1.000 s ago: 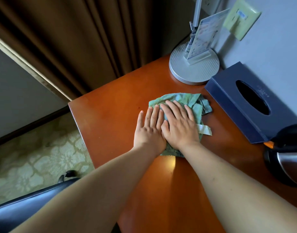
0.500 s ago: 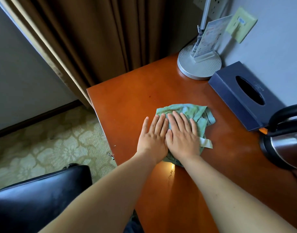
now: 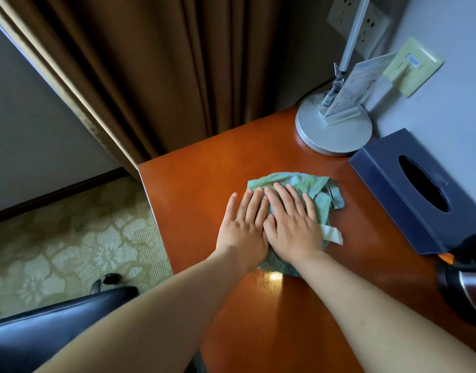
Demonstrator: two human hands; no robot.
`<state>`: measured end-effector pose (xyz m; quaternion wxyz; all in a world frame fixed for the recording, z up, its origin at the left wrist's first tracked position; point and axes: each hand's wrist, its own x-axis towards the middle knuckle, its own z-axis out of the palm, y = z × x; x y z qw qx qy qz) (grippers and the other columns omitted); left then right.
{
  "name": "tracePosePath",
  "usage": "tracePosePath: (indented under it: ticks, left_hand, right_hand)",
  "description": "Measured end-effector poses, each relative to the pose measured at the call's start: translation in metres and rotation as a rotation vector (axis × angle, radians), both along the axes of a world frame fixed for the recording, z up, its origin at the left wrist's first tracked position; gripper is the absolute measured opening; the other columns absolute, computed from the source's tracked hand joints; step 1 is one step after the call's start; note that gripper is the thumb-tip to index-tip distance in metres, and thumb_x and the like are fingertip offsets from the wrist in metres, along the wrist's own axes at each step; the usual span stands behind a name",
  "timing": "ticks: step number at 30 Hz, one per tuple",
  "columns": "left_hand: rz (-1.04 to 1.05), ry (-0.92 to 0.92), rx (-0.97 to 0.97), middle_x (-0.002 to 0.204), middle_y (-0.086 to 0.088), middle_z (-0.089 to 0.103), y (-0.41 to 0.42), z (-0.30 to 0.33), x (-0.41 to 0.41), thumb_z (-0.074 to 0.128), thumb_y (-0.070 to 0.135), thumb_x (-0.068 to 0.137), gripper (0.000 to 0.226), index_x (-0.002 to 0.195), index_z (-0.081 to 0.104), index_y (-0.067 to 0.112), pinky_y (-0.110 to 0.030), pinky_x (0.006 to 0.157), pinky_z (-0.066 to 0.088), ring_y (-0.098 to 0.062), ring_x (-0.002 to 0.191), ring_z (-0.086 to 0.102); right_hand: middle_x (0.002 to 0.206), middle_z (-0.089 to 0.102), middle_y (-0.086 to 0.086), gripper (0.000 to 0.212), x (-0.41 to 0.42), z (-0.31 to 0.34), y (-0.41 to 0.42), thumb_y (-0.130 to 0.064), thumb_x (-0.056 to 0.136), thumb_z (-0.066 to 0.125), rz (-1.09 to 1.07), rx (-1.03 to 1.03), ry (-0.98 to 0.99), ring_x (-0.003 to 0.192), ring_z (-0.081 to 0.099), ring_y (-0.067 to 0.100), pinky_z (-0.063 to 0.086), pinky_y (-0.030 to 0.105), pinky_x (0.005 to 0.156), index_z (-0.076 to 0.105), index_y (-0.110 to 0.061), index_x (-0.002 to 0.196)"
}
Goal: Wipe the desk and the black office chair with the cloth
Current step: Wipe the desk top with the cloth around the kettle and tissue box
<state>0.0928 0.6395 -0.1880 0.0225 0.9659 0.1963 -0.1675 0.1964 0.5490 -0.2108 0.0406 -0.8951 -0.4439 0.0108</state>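
I see both of my forearms reaching forward over the reddish-brown wooden desk [image 3: 298, 332]. My left hand [image 3: 242, 227] and right hand [image 3: 293, 224] lie flat, side by side and touching, fingers straight and pointing toward 12 o'clock, pressing down on the crumpled green cloth [image 3: 306, 184]; neither hand grips it. The left hand's outer fingers rest on bare wood. The cloth sits near the desk's middle. At 1 o'clock stands a round silver lamp base [image 3: 331, 135], at 3 o'clock a navy tissue box [image 3: 393, 184], and at 4 o'clock a kettle [image 3: 463, 286]. The black office chair [image 3: 43, 329] shows at 8 o'clock. Compared with half a second ago, hands and cloth have slid slightly toward the lamp.
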Motion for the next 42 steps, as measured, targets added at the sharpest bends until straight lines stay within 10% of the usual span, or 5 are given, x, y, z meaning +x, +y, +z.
tracePosePath:
  ticks: [22, 42]
  left_hand:
    - [0.054, -0.016, 0.051, 0.163, -0.008, -0.025, 0.123, -0.006, 0.103, 0.004, 0.043, 0.101, 0.066, 0.155, -0.019, 0.014, -0.056, 0.119, -0.012, -0.027, 0.149, -0.025]
    - [0.002, -0.014, 0.014, 0.162, -0.007, -0.029, -0.022, -0.005, -0.045, 0.003, 0.044, 0.101, 0.066, 0.154, -0.022, 0.014, -0.056, 0.119, -0.011, -0.026, 0.148, -0.029]
  right_hand:
    - [0.161, 0.037, -0.005, 0.059, 0.1, -0.012, 0.13, -0.038, 0.094, 0.036, -0.003, 0.126, -0.017, 0.15, 0.029, 0.017, 0.017, 0.045, 0.125, 0.041, -0.029, 0.153]
    - [0.163, 0.033, -0.004, 0.058, -0.057, -0.009, -0.026, -0.036, 0.098, 0.032, -0.083, 0.074, 0.016, 0.152, 0.026, 0.017, 0.017, 0.047, 0.125, 0.037, -0.026, 0.155]
